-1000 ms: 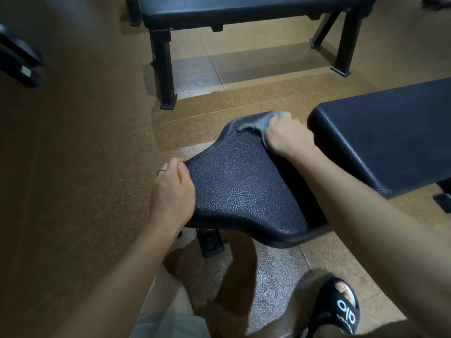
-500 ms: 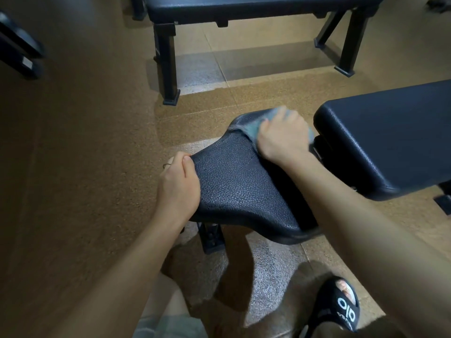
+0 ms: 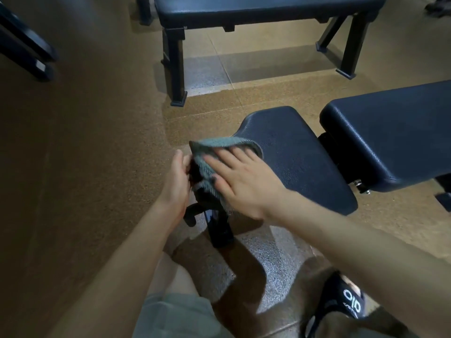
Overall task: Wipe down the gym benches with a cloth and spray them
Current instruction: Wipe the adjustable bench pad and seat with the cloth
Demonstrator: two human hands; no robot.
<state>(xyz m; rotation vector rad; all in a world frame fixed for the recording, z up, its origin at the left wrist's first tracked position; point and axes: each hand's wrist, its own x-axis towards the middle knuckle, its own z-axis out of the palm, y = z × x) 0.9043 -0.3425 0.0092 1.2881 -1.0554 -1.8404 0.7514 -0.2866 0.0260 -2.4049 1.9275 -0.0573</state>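
- Head view: the grey-green cloth (image 3: 219, 162) is draped over the near-left corner of the seat pad (image 3: 297, 157), so that both top and edge are covered in one pass.
- The right hand (image 3: 244, 181) is laid flat on the cloth, fingers straight and spread toward 11 o'clock, presumably to press a broad area.
- The left hand (image 3: 177, 181), at 9 o'clock of the cloth, is curled against the pad's edge, seemingly to steady it; whether the cloth is pinched cannot be told.
- The back pad (image 3: 395, 135) lies at 2 o'clock, a flat bench (image 3: 263, 8) at 12 o'clock. No spray bottle is shown.
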